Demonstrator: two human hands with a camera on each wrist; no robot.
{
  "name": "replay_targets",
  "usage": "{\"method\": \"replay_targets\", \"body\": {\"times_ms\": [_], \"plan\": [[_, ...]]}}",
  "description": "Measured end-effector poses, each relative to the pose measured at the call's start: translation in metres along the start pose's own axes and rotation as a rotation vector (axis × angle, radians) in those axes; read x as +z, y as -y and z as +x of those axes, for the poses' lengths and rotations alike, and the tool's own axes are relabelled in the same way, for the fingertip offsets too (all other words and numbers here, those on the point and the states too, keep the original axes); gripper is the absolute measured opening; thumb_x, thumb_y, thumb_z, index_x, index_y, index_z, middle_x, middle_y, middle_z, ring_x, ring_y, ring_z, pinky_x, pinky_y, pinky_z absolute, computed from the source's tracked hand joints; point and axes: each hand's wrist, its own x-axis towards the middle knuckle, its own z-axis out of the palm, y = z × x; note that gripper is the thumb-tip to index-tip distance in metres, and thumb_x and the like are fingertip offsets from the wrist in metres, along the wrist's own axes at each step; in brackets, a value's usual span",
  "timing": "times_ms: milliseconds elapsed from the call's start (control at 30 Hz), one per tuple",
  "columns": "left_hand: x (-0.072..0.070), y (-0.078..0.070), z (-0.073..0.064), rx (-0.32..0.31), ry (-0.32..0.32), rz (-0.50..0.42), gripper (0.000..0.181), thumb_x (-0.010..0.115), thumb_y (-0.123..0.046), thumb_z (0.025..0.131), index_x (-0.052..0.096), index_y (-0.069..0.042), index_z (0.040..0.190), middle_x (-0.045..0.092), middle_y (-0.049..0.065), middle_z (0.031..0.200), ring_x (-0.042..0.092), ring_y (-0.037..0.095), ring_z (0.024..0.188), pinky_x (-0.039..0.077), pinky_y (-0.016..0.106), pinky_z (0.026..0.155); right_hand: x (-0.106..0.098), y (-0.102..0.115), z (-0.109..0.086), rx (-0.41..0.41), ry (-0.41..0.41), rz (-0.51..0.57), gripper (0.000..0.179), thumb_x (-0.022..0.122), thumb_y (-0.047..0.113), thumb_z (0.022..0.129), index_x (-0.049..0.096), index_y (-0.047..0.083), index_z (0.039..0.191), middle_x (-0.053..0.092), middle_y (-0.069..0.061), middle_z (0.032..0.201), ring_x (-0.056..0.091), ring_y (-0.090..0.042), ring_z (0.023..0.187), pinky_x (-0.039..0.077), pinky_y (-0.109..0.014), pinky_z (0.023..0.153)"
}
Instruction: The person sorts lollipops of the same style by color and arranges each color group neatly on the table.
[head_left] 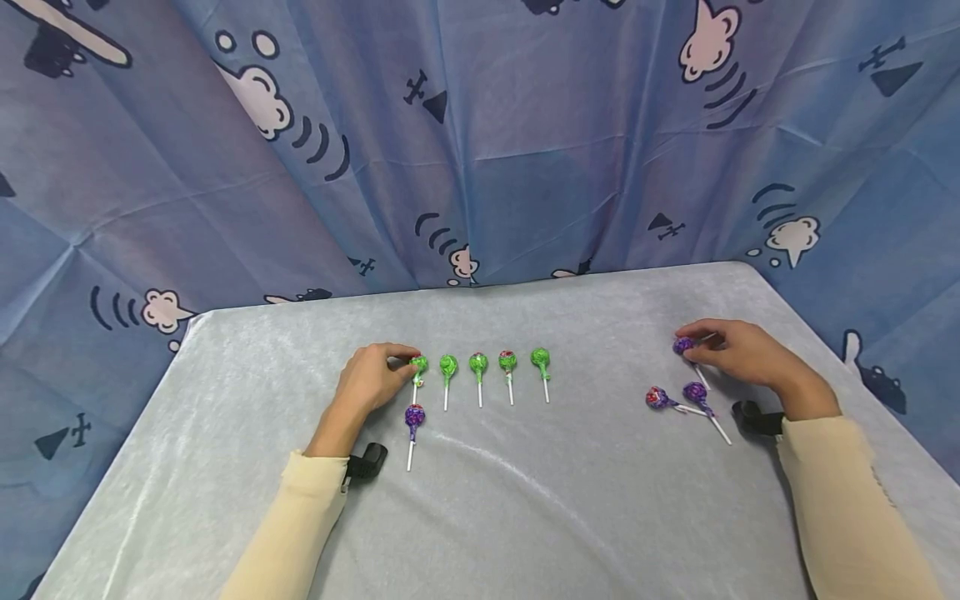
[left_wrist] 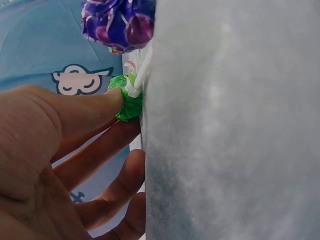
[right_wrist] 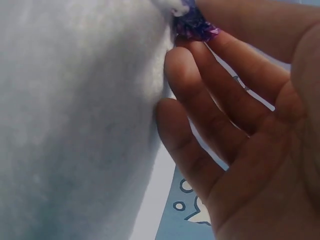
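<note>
My left hand (head_left: 372, 377) pinches the green-wrapped head of a lollipop (head_left: 419, 364) at the left end of a row of green lollipops. In the left wrist view the thumb and index finger press on that green wrapper (left_wrist: 131, 106). Just below it in the head view lies a purple lollipop (head_left: 414, 416), its stick toward me. On the right, my right hand (head_left: 738, 352) holds a purple lollipop (head_left: 682, 345) by its head, between thumb and fingers. Nearer me, two more purple lollipops, one (head_left: 696, 392) and another (head_left: 657, 398), lie with sticks crossing.
The other green lollipops, such as the one at the row's right end (head_left: 540, 358), lie side by side with sticks toward me. A pale cloth covers the table (head_left: 525, 517). Behind and beside it hangs a blue patterned curtain (head_left: 540, 192).
</note>
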Motion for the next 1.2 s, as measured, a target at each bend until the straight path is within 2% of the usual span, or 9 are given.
{"method": "replay_targets", "body": {"times_ms": [300, 767, 1200], "plan": [[-0.001, -0.001, 0.000, 0.003, -0.003, -0.009, 0.027, 0.072, -0.032, 0.090, 0.076, -0.026, 0.116, 0.070, 0.007, 0.127, 0.063, 0.031, 0.119, 0.050, 0.050, 0.092, -0.005, 0.000, -0.002, 0.015, -0.037, -0.011, 0.049, 0.063, 0.034, 0.098, 0.057, 0.003, 0.135, 0.059, -0.028, 0.131, 0.055, -0.044, 0.116, 0.050, -0.057, 0.089], [0.000, -0.001, 0.000, -0.001, 0.002, -0.001, 0.027, 0.072, -0.032, 0.091, 0.075, -0.026, 0.117, 0.071, 0.006, 0.126, 0.065, 0.030, 0.114, 0.051, 0.050, 0.090, -0.011, 0.005, -0.004, 0.034, -0.021, 0.012, 0.053, 0.060, 0.041, 0.098, 0.056, 0.005, 0.137, 0.057, -0.028, 0.133, 0.054, -0.043, 0.117, 0.053, -0.051, 0.086], [0.000, 0.001, 0.000, 0.002, 0.010, -0.007, 0.026, 0.072, -0.032, 0.091, 0.075, -0.026, 0.116, 0.070, 0.006, 0.127, 0.064, 0.030, 0.116, 0.050, 0.050, 0.092, -0.009, 0.022, -0.001, -0.020, -0.061, -0.007, 0.050, 0.065, 0.038, 0.096, 0.060, 0.004, 0.132, 0.063, -0.024, 0.124, 0.058, -0.038, 0.111, 0.051, -0.041, 0.079]]}}
